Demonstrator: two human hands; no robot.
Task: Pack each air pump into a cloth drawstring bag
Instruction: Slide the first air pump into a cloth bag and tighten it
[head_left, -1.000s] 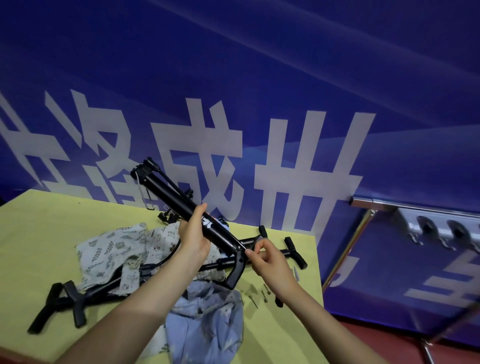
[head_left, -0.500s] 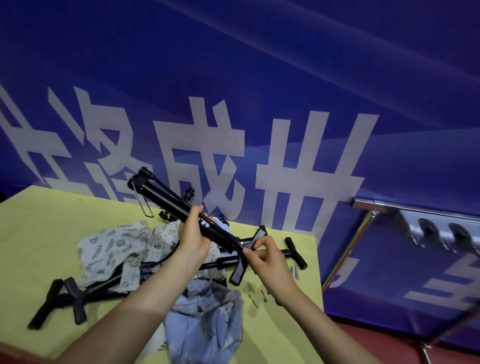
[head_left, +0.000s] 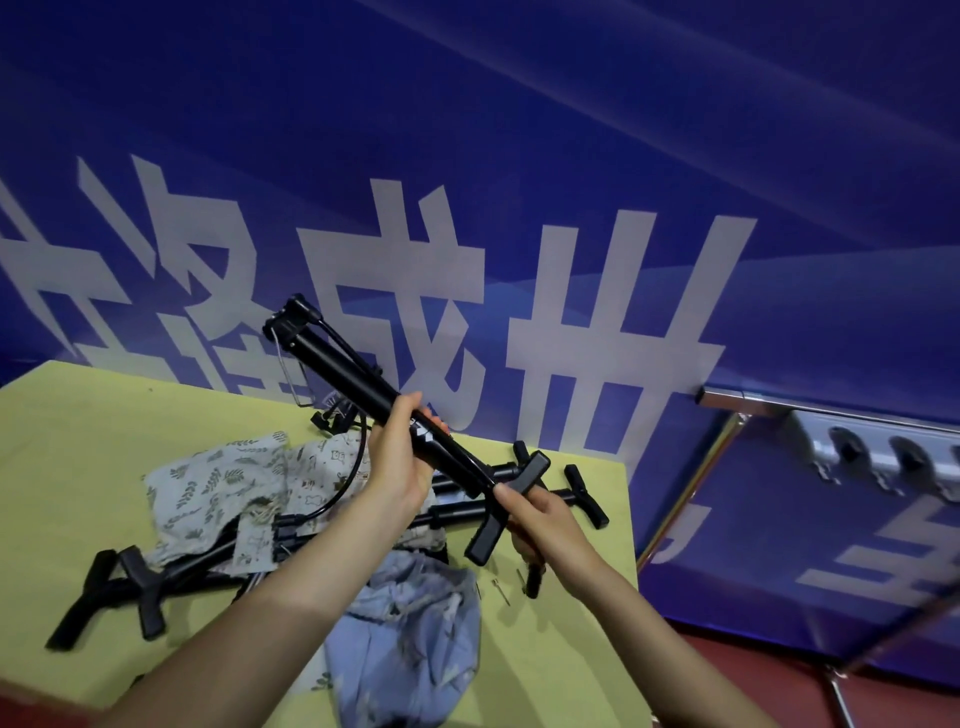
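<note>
Presently, left hand grips the pump barrel above the table; right hand pinches its handle. Risk: dangling hose may snag the bags.

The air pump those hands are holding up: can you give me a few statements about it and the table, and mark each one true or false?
1. The left hand grips the barrel of the held air pump. True.
2. The right hand rests flat on the table. False: it holds the pump's T-handle.
3. The held pump is already inside a bag. False: it is bare, raised above the yellow table.
4. Other pumps lie on the table. True.
5. The blue cloth bag hangs on the wall. False: it lies on the table.
</note>
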